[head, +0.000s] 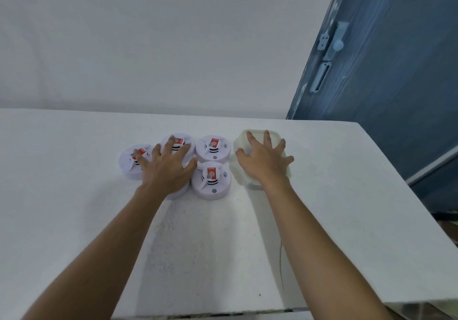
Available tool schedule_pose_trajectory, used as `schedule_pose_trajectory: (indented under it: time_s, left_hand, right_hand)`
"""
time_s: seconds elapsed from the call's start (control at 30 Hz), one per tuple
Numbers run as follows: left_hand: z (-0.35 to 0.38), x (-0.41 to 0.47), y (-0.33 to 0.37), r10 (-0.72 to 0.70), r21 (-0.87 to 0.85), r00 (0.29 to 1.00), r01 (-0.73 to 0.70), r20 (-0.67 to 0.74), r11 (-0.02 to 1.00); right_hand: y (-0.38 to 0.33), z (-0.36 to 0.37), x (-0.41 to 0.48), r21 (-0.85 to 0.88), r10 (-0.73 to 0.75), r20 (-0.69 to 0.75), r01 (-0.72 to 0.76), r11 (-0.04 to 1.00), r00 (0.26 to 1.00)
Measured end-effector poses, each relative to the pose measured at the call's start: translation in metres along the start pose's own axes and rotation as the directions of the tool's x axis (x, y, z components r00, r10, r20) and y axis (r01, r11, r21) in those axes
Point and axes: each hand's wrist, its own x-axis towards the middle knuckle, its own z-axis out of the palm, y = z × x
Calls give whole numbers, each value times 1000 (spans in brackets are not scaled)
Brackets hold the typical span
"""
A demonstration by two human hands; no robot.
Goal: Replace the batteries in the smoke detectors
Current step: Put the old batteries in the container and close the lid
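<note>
Several white round smoke detectors with red labels sit clustered on the white table (pixel 74 195). One is at the left (pixel 128 164), one at the back (pixel 179 139), one further right (pixel 213 150) and one in front (pixel 211 182). My left hand (pixel 164 168) lies flat over the cluster with fingers spread, covering another detector (pixel 179 192). To the right, my right hand (pixel 265 161) spans the lid of a translucent plastic container (pixel 241 171), with thumb and fingertips at its edges. The container's contents are hidden.
A plain white wall stands behind the table. A blue door (pixel 384 84) with a latch is at the right, beyond the table's right edge. The table's near edge runs along the bottom of the view.
</note>
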Motion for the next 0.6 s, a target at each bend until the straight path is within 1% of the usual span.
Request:
schedule_pose_trajectory:
  time_s: [0.3, 0.47, 0.6]
  left_hand:
    - [2, 0, -1, 0, -10, 1000, 0, -10, 1000]
    - [1, 0, -1, -5, -26, 1000, 5, 3, 1000]
    - [-1, 0, -1, -18, -88, 999, 20, 27, 996]
  right_hand:
    - [-2, 2, 2, -6, 2, -9, -2, 1000, 1000]
    - [-3, -2, 2, 24, 7, 27, -8, 1000, 1000]
    - [-3, -4, 1, 6, 13, 40, -13, 1000, 999]
